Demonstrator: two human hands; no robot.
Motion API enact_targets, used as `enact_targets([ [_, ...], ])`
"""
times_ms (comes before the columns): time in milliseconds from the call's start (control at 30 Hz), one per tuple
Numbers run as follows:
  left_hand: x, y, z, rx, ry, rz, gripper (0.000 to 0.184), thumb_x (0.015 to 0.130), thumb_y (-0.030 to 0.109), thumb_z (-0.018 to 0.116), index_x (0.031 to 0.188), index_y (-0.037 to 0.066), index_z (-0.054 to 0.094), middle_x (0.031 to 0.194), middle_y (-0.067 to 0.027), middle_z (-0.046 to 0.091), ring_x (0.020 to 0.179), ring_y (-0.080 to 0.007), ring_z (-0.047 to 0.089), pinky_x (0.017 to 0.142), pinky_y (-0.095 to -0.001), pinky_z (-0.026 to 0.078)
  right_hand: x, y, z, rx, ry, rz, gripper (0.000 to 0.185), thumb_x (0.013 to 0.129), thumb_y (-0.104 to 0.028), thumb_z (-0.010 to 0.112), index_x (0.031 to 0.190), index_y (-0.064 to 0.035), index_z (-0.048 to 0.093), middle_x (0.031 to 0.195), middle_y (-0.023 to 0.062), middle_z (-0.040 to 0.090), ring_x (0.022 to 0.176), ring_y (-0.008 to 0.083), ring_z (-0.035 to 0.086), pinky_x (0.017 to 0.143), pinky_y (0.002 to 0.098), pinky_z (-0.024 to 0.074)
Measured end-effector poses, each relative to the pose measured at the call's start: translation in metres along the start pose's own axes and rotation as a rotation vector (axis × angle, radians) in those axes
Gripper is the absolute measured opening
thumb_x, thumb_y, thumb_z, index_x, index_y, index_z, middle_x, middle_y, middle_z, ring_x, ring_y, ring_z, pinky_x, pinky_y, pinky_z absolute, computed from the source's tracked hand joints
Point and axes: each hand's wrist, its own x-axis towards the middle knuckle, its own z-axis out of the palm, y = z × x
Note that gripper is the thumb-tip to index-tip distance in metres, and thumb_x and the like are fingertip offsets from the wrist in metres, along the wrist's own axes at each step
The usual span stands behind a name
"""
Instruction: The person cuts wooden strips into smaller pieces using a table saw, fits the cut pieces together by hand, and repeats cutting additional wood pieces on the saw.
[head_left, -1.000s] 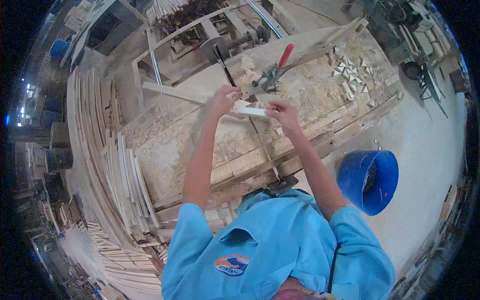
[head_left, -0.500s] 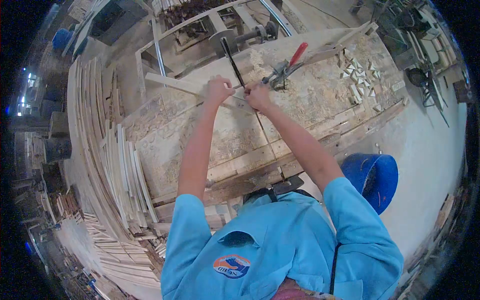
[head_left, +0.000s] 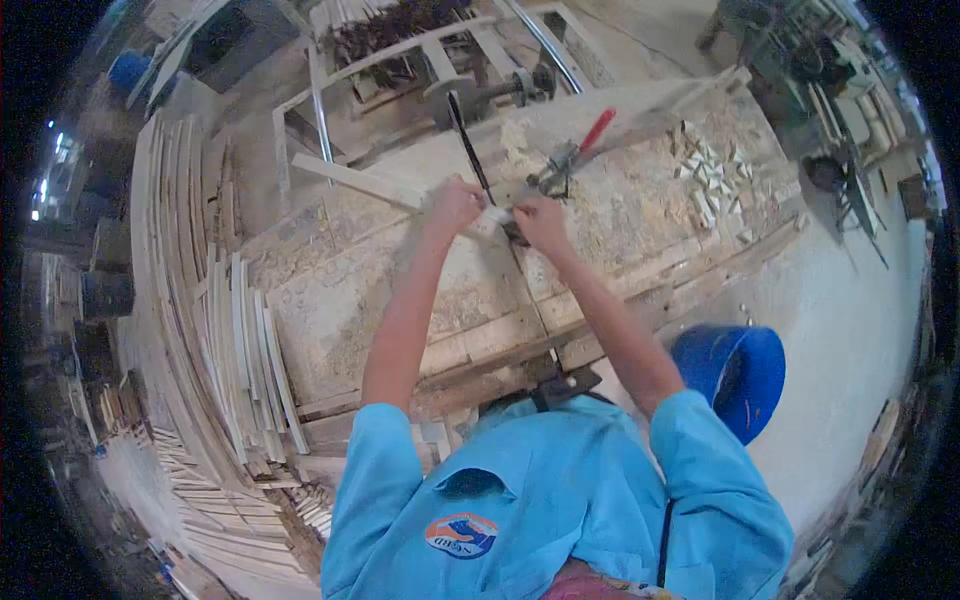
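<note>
My left hand [head_left: 457, 206] is closed around a pale wood strip [head_left: 360, 182], which runs off to the upper left across the worktable [head_left: 400, 310]. Just to its right, my right hand [head_left: 540, 222] has its fingers pinched together near the strip's right end. A small whitish bit shows between the hands, blurred; whether the right fingers grip it I cannot tell. Both hands are beside a narrow slot in the tabletop, in line with a dark bar [head_left: 468, 145]. A clamp with a red handle [head_left: 597, 130] stands beyond my right hand.
Small cut wood pieces [head_left: 712, 172], several of them triangular, lie among sawdust on the right. Long wood strips [head_left: 180, 250] are stacked at the left. A blue bucket [head_left: 715, 350] stands on the floor by my right elbow. Behind the table is a metal-railed frame with a shaft [head_left: 490, 92].
My left hand has moved right along the strip. My right hand has shifted right and down, away from the dark bar. The whole view has tilted slightly.
</note>
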Motion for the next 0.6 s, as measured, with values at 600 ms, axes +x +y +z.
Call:
enact_targets([
  [600,0.006,-0.016,0.025,0.094,-0.064,0.026,0.02,0.07,0.02,0.069,0.088,0.025,0.075,0.108,-0.0097,0.062,0.107,-0.0367,0.052,0.089,-0.0488,0.048,0.164,0.073,-0.161,-0.451,0.269,-0.073,0.025,0.086,-0.023,0.054,0.09,-0.002,0.068,0.076,0.0181,0.067,0.07,0.0287,0.065,0.067,0.044,0.0503],
])
